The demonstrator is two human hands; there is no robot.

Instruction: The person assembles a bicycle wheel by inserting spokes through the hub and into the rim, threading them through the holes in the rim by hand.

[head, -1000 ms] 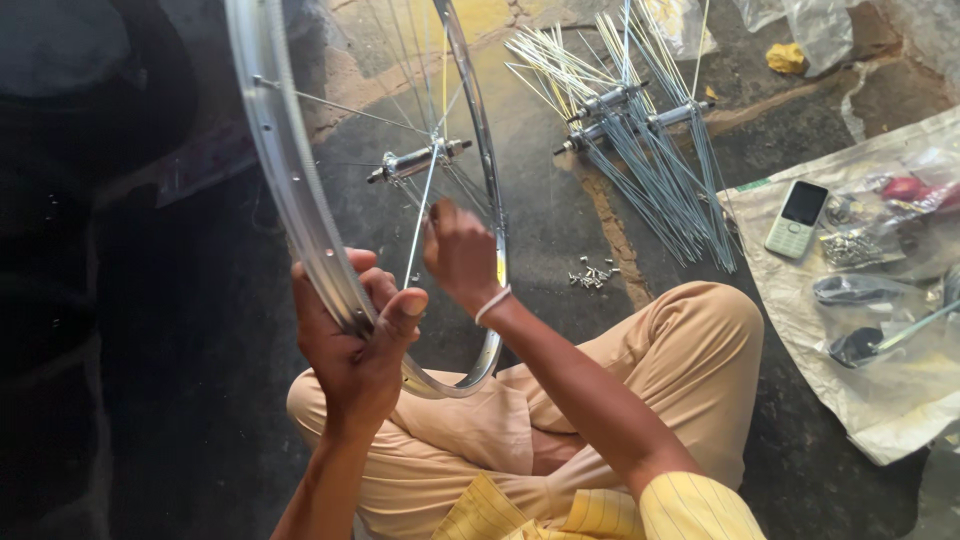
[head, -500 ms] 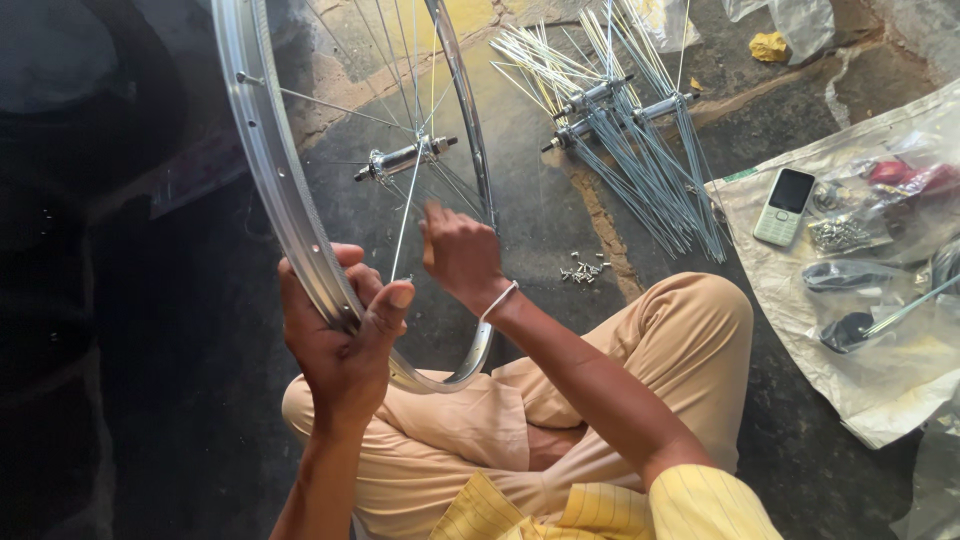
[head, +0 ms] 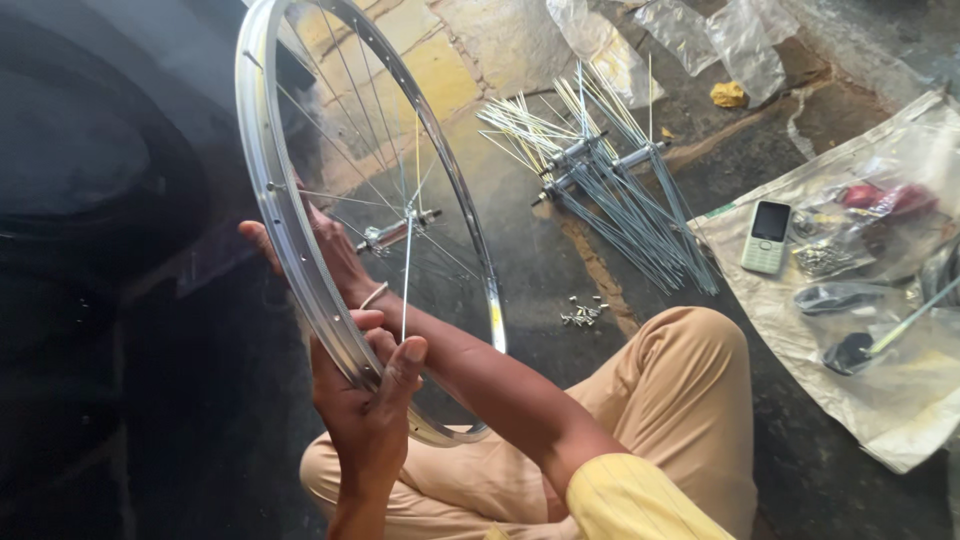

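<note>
I sit cross-legged with a silver bicycle wheel rim (head: 262, 170) standing upright in front of me. Thin spokes run from it to the hub (head: 395, 232). My left hand (head: 372, 400) grips the rim's lower edge, thumb over the inner side. My right hand (head: 330, 255) reaches through the spokes to the rim's left side. Its fingers stick out past the metal and a white band circles the wrist. The rim hides part of that hand.
A bundle of loose spokes with hubs (head: 620, 190) lies on the ground ahead. A small pile of spoke nipples (head: 583, 313) sits near my knee. At the right, a plastic sheet (head: 900, 400) holds a phone (head: 767, 236), bags of parts and a tool (head: 870, 345).
The view shifted, so the wheel sits more to the centre. My right hand moved from a spoke near the rim's lower part up and left to the rim's far side. My left hand keeps its grip.
</note>
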